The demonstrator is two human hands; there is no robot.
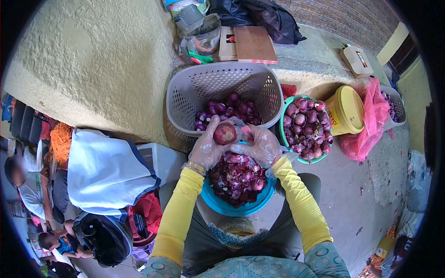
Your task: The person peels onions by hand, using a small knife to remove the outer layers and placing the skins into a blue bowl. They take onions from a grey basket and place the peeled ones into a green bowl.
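Observation:
Both my hands wear clear plastic gloves and are close together above a blue basin (208, 202) of onion skins and some onions. My left hand (206, 147) is wrapped round a red onion (225, 133). My right hand (260, 144) is beside it with its fingers pinched together; a small reddish thing shows between them, too hidden to name. Behind my hands stands a grey perforated basket (218, 76) with peeled purple onions (227, 110) in its bottom. To the right, a green-rimmed tub (281, 121) is full of unpeeled red onions (307, 125).
A yellow bucket (351, 110), a pink mesh bag (366, 123) and another grey basket (395, 99) stand at the right. Boxes (255, 42) and clear containers (204, 34) lie on the ledge behind. A white cloth (106, 171) hangs at the left. People (65, 243) are at the far left.

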